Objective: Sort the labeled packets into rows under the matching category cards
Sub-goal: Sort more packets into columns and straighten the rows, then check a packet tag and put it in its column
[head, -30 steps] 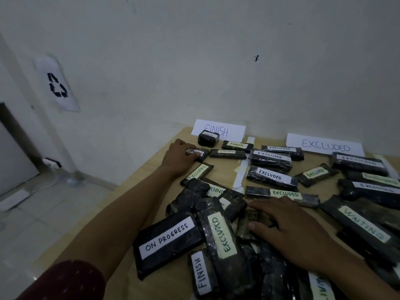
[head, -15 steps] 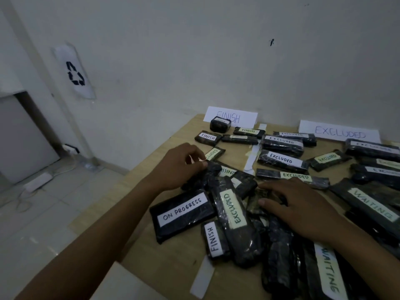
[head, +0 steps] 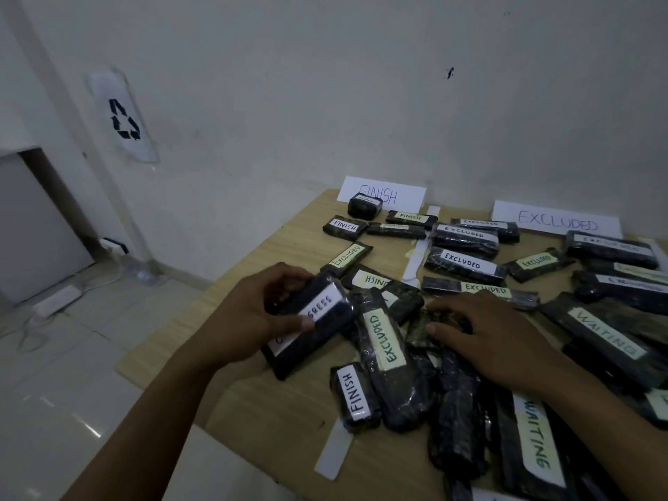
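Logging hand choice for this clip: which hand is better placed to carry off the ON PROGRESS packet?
Left. The left hand grips the ON PROGRESS packet; the right hand lies flat on the pile of unsorted packets.

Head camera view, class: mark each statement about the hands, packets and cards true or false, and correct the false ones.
1. The left hand grips a black packet whose label ends in GRESS. True.
2. The right hand holds a packet up in the air. False: it rests flat on the pile of packets on the table.
3. The FINISH card stands against the wall at the table's far edge. True.
4. The EXCLUDED card is left of the FINISH card. False: it is to its right.
5. The recycling sign lies on the table. False: it hangs on the wall.
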Demonstrator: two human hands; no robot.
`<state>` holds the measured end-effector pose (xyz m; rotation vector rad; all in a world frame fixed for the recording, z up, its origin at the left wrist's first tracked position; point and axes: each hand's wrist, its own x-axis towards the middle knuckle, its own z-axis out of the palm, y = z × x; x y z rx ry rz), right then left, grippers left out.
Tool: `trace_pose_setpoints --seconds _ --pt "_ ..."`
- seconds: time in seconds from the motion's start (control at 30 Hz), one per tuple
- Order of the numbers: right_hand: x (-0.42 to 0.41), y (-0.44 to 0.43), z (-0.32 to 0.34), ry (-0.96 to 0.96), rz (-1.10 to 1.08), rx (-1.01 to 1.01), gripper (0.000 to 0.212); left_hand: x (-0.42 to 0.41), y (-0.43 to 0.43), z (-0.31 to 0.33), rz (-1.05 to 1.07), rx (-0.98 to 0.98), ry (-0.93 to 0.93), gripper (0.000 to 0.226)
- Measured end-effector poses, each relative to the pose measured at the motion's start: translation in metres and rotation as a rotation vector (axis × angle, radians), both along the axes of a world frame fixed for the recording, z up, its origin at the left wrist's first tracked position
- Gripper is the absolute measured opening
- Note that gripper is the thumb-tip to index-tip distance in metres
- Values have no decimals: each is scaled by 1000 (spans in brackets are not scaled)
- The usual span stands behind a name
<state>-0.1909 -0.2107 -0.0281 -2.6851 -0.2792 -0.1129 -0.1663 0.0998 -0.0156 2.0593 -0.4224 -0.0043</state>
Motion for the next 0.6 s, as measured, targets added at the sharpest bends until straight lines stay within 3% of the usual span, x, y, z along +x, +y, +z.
trace_pose_setpoints --seconds 0.1,0.17,0.27,0.4,0.5,0.6 --pt "1 -2 -3 -26 -25 69 44 3 -12 10 12 -296 34 44" --pt "2 -3 -1 -153 -55 133 49 5 -25 16 -14 -383 60 42" --pt "-2 1 15 -292 -45 356 54 7 -51 27 -109 -418 70 47" --pt "-6 11 46 -126 88 697 52 9 -95 46 -259 -362 37 52" --pt "-8 2 62 -148 38 775 36 12 -126 56 -289 -306 -38 62" --pt "-19 -30 78 -194 -78 827 37 19 -150 60 -279 -334 -73 64"
